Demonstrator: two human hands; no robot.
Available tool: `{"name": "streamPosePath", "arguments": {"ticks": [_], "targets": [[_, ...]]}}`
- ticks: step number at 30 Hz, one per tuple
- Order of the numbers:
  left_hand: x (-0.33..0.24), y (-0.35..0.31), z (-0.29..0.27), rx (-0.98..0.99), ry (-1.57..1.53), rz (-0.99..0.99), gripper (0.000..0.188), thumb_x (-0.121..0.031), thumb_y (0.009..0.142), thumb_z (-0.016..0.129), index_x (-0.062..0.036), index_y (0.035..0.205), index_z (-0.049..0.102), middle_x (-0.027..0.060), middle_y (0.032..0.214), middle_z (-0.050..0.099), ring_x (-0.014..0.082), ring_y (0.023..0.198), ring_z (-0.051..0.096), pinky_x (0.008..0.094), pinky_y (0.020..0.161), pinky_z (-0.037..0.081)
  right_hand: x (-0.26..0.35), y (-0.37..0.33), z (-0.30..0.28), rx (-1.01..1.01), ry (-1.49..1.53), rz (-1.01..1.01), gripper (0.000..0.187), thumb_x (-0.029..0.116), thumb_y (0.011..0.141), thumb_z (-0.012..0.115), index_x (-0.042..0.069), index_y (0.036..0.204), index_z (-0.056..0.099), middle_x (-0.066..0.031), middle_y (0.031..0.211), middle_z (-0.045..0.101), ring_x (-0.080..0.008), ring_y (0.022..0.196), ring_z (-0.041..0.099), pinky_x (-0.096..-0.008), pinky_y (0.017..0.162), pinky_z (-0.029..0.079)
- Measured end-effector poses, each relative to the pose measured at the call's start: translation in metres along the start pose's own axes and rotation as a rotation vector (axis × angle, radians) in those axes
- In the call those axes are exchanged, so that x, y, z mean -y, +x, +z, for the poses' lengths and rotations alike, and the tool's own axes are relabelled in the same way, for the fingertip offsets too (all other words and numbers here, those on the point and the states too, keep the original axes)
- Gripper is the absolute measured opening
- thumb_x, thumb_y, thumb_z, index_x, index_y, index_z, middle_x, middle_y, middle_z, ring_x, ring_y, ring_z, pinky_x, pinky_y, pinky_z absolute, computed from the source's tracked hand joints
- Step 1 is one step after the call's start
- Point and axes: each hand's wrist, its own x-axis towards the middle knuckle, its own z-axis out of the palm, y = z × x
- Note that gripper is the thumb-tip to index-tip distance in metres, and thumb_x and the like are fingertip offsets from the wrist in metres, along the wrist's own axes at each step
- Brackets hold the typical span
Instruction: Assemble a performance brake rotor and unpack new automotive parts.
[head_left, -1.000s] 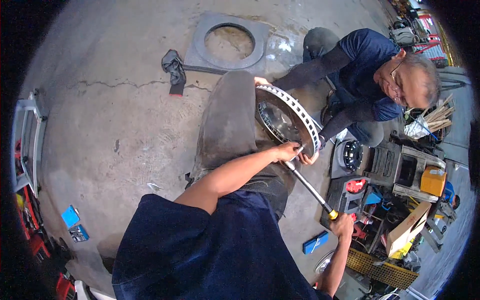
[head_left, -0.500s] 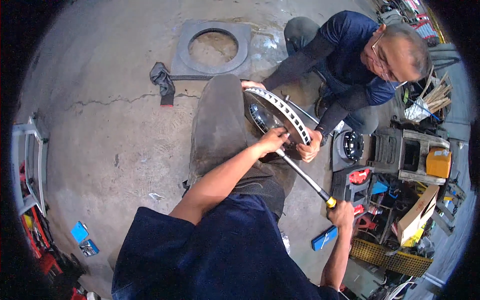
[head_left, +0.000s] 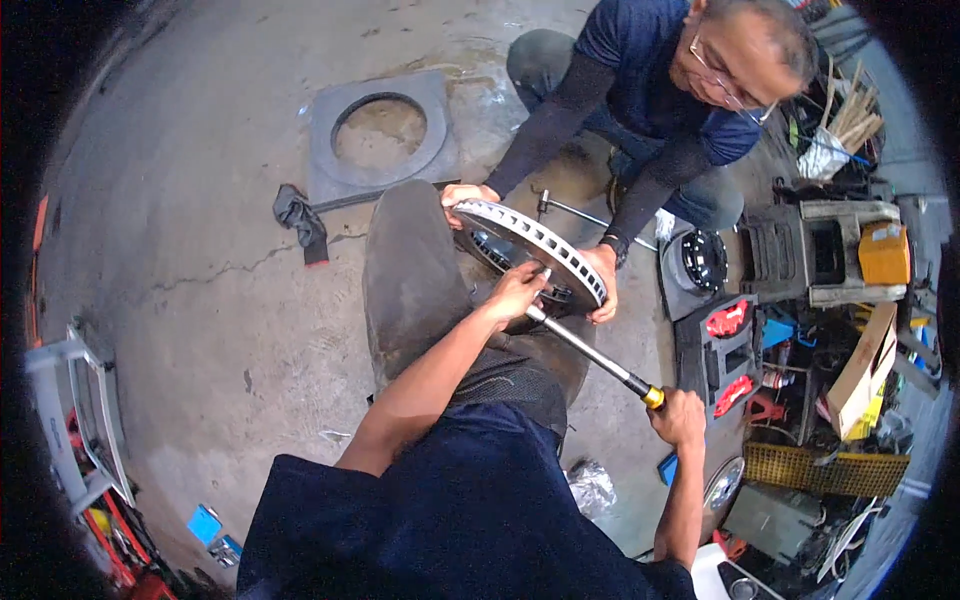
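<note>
A ventilated brake disc [head_left: 540, 236] is tilted over my knees, its vaned rim facing up and away. A co-worker's two hands grip it at opposite edges, one hand [head_left: 603, 272] on the right and one hand [head_left: 462, 196] on the left. My right hand [head_left: 679, 417] is wrapped around the handle end of a long torque wrench [head_left: 598, 359], just behind its yellow collar. At the wrench's head, my left hand [head_left: 514, 292] is closed, with its fingertips against the disc's centre. The fastener under the wrench head is hidden.
The co-worker [head_left: 670, 110] crouches opposite. A second long-handled wrench [head_left: 590, 215] lies on the floor behind the disc. Foam holding red calipers [head_left: 727, 319] and a black round part [head_left: 703, 260] lie right. A square foam ring [head_left: 318, 150] and dark glove [head_left: 300, 222] lie far left.
The view has shifted, and the disc now lies flatter, its rim less upright. Both my hands keep their hold on the torque wrench. The co-worker leans in, still gripping the disc.
</note>
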Motion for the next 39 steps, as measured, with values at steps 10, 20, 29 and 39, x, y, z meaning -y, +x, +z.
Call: {"name": "streamPosePath", "arguments": {"ticks": [10, 20, 29, 39], "targets": [[-0.003, 0.004, 0.013, -0.171, -0.115, -0.019, 0.02, -0.008, 0.09, 0.067, 0.005, 0.105, 0.066, 0.0101, 0.098, 0.07, 0.0149, 0.081, 0.065, 0.0269, 0.063, 0.053, -0.017, 0.015, 0.037, -0.057, 0.13, -0.023, 0.025, 0.029, 0.074, 0.071, 0.007, 0.086, 0.07, -0.0199, 0.077, 0.067, -0.0406, 0.076, 0.065, -0.049, 0.072, 0.052], [-0.01, 0.008, 0.023, -0.286, -0.04, -0.023, 0.028, -0.002, 0.08, 0.076, 0.0079, 0.103, 0.066, 0.0117, 0.094, 0.071, 0.0158, 0.078, 0.067, 0.0286, 0.064, 0.056, -0.007, 0.005, -0.012, 0.052, 0.024, 0.009, 0.025, 0.03, 0.075, 0.072, 0.01, 0.09, 0.072, -0.0186, 0.075, 0.068, -0.0373, 0.072, 0.067, -0.0468, 0.07, 0.054], [-0.029, 0.002, 0.026, -0.066, 0.312, 0.18, 0.063, -0.023, 0.076, 0.083, 0.0063, 0.124, 0.056, 0.0111, 0.12, 0.063, 0.022, 0.108, 0.061, 0.0365, 0.09, 0.05, 0.004, -0.001, -0.069, 0.049, -0.039, 0.067, 0.018, 0.019, 0.073, 0.063, 0.006, 0.081, 0.071, -0.017, 0.077, 0.068, -0.0353, 0.074, 0.069, -0.0436, 0.071, 0.056], [-0.041, 0.014, 0.046, -0.137, 0.211, -0.19, 0.065, -0.066, 0.08, 0.062, -0.0058, 0.106, 0.066, -0.002, 0.073, 0.053, 0.0091, 0.059, 0.044, 0.0271, 0.052, 0.037, -0.013, 0.005, -0.055, 0.19, 0.026, 0.108, 0.019, 0.02, 0.072, 0.063, 0.007, 0.081, 0.073, -0.0171, 0.084, 0.071, -0.0346, 0.08, 0.071, -0.0433, 0.074, 0.057]]}}
